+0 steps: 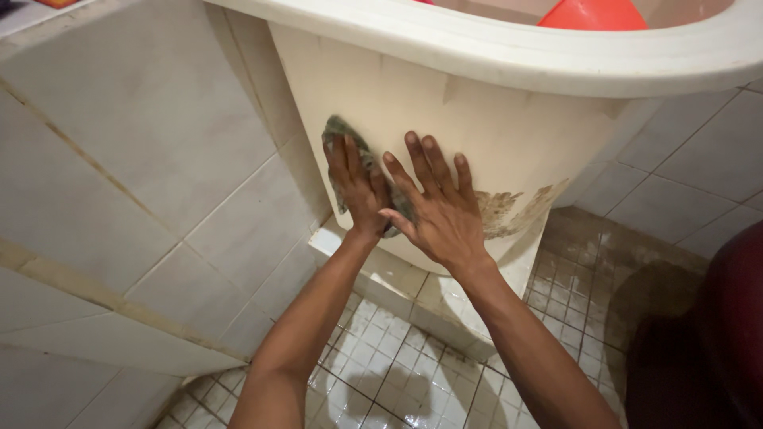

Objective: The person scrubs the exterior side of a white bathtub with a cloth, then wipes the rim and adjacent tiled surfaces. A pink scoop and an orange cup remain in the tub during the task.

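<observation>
A grey-green scrubbing cloth (350,147) is pressed flat against the outer wall of a cream plastic tub (509,119) by the left hand (358,187), fingers extended. The right hand (437,210) is laid open beside it, overlapping the cloth's edge. An orange bowl (592,14) is seen inside the tub. Brown grime (509,210) is seen low on the wall, above the wet tiled floor (397,381).

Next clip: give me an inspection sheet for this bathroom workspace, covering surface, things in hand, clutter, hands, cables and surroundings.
Surface: cream tub outer wall, with a brown stained patch low on its right side.
Things in hand: grey-green scrub pad pressed flat against the tub wall.
Clutter: orange rounded object inside the tub; dark red container at the right edge.
Hands: left hand lies flat on the pad; right hand is spread open against the tub wall, overlapping the pad's edge.
Cables: nothing seen.
Surroundings: pale tiled wall on the left; wet small-tiled floor.
</observation>
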